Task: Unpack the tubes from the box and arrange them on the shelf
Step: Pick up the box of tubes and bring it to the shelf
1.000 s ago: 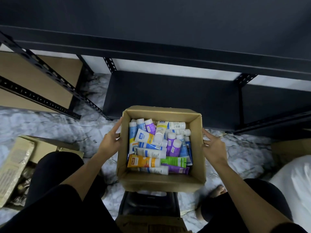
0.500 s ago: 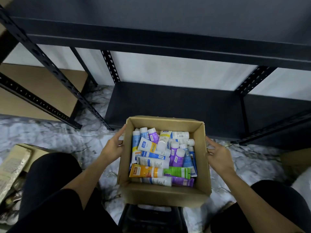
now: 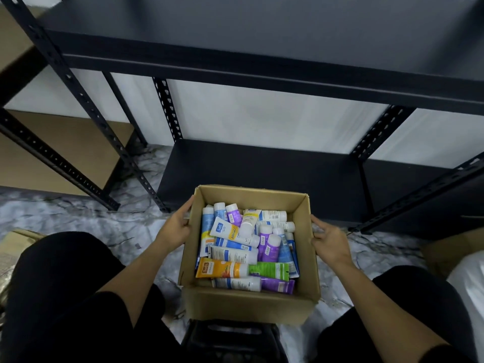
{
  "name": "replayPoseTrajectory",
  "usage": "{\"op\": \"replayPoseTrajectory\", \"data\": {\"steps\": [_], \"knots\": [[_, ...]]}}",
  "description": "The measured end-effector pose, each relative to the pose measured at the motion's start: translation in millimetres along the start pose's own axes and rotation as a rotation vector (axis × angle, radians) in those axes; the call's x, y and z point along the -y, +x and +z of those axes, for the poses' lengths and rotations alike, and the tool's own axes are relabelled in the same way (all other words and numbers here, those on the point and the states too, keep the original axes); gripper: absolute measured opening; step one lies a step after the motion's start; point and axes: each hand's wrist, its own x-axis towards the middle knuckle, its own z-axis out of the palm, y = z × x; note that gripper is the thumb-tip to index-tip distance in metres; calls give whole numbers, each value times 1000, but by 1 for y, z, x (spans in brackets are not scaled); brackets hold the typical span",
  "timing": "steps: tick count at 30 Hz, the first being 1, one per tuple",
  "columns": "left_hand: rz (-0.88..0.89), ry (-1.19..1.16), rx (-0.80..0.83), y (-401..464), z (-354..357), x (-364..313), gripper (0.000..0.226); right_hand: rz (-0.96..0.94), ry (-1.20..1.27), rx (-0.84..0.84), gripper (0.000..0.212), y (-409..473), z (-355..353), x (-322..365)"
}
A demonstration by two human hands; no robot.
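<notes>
An open cardboard box (image 3: 248,307) sits between my knees in front of a black metal shelf rack. It is filled with several tubes lying jumbled: an orange tube (image 3: 221,268), a green tube (image 3: 268,269), purple tubes (image 3: 269,247), and white and blue ones (image 3: 230,231). My left hand (image 3: 175,227) lies flat against the box's left wall, fingers pointing up along it. My right hand (image 3: 330,243) presses its spread fingers against the right wall. The lower shelf board (image 3: 262,174) just behind the box holds nothing, and so does the upper shelf board (image 3: 262,35).
A black stool (image 3: 230,339) is under the box's near edge. Another cardboard box (image 3: 15,247) lies at the left on the marble-patterned floor. Cardboard (image 3: 450,252) and a white bag (image 3: 468,281) sit at the right. A brown board (image 3: 65,142) fills the neighbouring rack at the left.
The view has tilted upward, so more of the rack shows and the box sits lower in frame. Both hands stay on the box's side walls.
</notes>
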Motion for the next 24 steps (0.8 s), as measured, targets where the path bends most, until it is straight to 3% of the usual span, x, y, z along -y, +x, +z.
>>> {"op": "replayPoseTrajectory", "data": {"steps": [16,20,24], "knots": [[-28,397,-61,16,-3,24,92,-56,-85,29,56,5,9,-6],[-74,468,-103,12,3,20,77,-26,-67,63,59,0,10,-3],[-113,490,-215,3,23,8,70,-101,-90,10,48,-15,8,25]]}}
